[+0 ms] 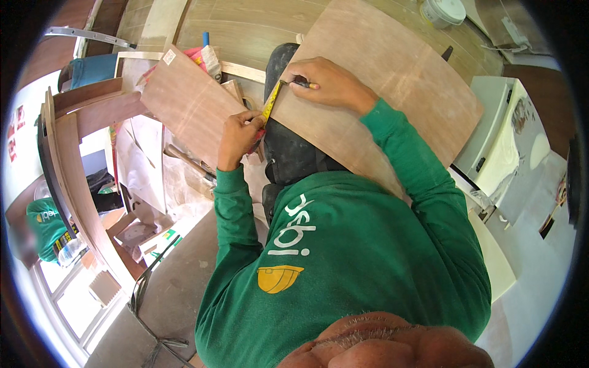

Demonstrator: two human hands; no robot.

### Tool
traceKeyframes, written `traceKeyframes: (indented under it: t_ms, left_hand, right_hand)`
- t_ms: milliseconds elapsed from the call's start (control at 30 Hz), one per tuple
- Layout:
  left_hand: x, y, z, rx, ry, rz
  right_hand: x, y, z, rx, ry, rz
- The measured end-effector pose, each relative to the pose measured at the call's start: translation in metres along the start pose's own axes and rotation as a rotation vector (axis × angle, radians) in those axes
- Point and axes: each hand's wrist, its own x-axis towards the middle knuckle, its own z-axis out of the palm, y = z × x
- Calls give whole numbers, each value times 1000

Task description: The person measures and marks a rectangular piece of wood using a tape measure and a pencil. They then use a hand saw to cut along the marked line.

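Passage, between grips: narrow; yellow blade of tape measure (272, 104) spans from left hand (238, 136) to right hand (328, 83), barring crossing at that level.
Passage, right of right grip: wide, over flat face of large plywood board (399, 67); green right sleeve (417, 144) blocks near-side approach.
Pocket, between forearms: open above board's near-left edge.
Obstacle, below blade: dark trouser leg (294, 150), between boards.
Obstacle, left of left grip: smaller plywood board (190, 104), close by.
Obstacle, well left of left grip: wooden frame (87, 190).
Obstacle, well right of right grip: pale box (491, 119).
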Motion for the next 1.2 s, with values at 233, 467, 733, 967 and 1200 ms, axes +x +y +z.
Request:
traceKeyframes:
  t_ms: [233, 467, 733, 967, 1200]
  left_hand:
    - [-3, 5, 0, -21, -14, -1]
    - [4, -5, -1, 19, 23, 31]
    - [2, -1, -1, -21, -16, 9]
    - [7, -10, 0, -9, 31, 86]
    - [4, -4, 1, 23, 20, 66]
  right_hand:
    - [6, 0, 0, -62, -15, -36]
    - [4, -8, -1, 29, 45, -27]
    - [4, 2, 3, -3, 76, -83]
    - [3, -6, 1, 108, 82, 26]
    - [-2, -11, -4, 106, 66, 59]
